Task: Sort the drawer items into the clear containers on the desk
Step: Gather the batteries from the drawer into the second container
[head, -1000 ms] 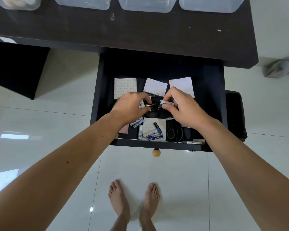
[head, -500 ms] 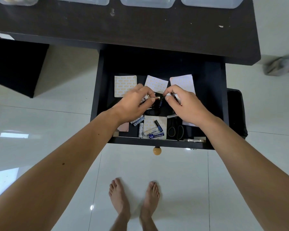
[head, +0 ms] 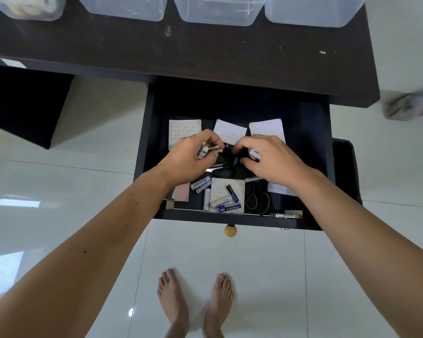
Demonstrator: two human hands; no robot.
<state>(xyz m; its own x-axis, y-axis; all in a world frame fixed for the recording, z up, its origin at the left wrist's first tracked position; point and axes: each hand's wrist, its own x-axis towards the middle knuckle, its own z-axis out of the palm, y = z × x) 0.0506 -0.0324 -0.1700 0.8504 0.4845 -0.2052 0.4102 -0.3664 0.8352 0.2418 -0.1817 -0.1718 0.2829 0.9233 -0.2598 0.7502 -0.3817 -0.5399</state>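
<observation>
While you lean over the open drawer (head: pixel 313 132) at frame centre, both your hands sit inside it, close together. Head view, the only one: your left hand (head: pixel 193 159) is curled round a couple of white batteries (head: pixel 202 152), thumb & fingers pinched on them, labels showing. Your right hand (head: pixel 269 159) is also closed, grasping a white battery (head: pixel 254 154) w/ fingertips bent down toward a dark item beneath; can't tell what that item is.

Below your hands, near the drawer's front edge, more loose batteries (head: pixel 219 197) lie in a cluster, some on a square paper pad (head: pixel 238 185); one blue one reads CURNEN. Black-handled scissors (head: pixel 257 201) lie just right of that pad. A 2nd pair of scissors (head: pixel 221 168) shows partly btwn your hands. Three patterned paper squares (head: pixel 185 126) sit in a row above your hands, toward the drawer's back.

Top of frame: four clear containers (head: pixel 217 11) in a row on the dark desk (head: pixel 181 52); the upper-left one holds something pale, the others look bare. Round wooden knob (head: pixel 230 230) at the drawer front. Your bare feet (head: pixel 195 306) on white tiles at bottom centre.
</observation>
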